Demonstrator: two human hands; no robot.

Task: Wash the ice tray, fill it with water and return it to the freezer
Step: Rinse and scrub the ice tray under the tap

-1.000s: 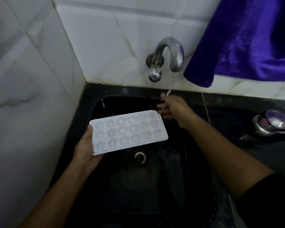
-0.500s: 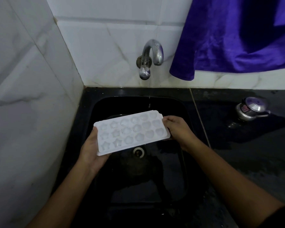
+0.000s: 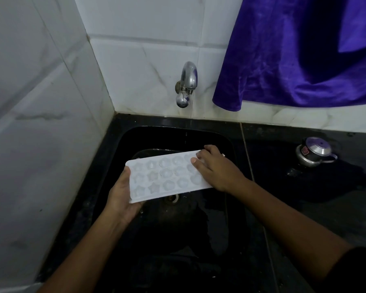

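A white ice tray (image 3: 163, 177) with star- and flower-shaped cells is held level over the black sink (image 3: 135, 136), above the drain. My left hand (image 3: 123, 195) grips its left end from below, thumb on the rim. My right hand (image 3: 215, 168) lies over the tray's right end, fingers spread across the last cells. The chrome tap (image 3: 187, 83) sticks out of the tiled wall above; a thin trickle of drops falls from it behind the tray.
White marble tiles (image 3: 40, 123) wall the left side and the back. A purple cloth (image 3: 294, 49) hangs at the upper right. A small steel pressure cooker (image 3: 314, 153) stands on the wet black counter (image 3: 325, 197) to the right of the sink.
My right hand came back from under the tap, took the tray's right end, and now rests on top of its cells. The tray has stayed over the drain.
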